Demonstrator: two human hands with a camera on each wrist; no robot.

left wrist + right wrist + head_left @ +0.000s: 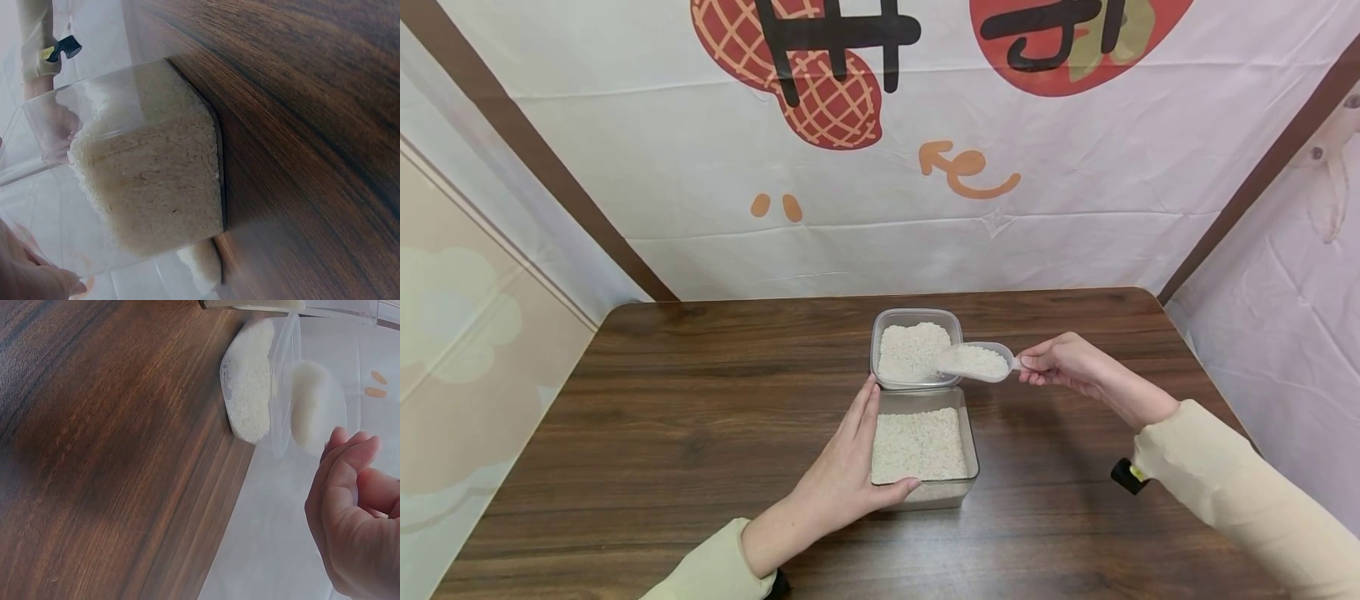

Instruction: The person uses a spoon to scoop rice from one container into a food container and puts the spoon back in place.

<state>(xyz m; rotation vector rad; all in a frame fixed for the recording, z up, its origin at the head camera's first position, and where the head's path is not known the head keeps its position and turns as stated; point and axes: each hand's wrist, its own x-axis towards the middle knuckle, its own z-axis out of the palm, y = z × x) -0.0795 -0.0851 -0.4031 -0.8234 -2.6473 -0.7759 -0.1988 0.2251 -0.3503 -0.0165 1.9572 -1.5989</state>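
Beside the larger clear square container (934, 494) of rice (917, 446), my left hand (838, 475) rests with its fingers straight along the left side and its thumb across the front rim. Behind it stands a smaller clear plastic container (877, 337), also holding rice (913, 346). My right hand (1060, 362) pinches the handle of a translucent scoop (998, 376) from the right. White rice fills the scoop, whose tip hangs over the smaller container's right side. In the right wrist view, the scoop (331, 412) is above that container's rim (279, 412); my curled fingers hide the handle.
Both containers stand close together on a dark wooden table (715, 433). A white printed cloth (700, 192) hangs behind its far edge. Dark brown posts (572, 192) rise at the left and right. A black device (1127, 476) is strapped at my right wrist.
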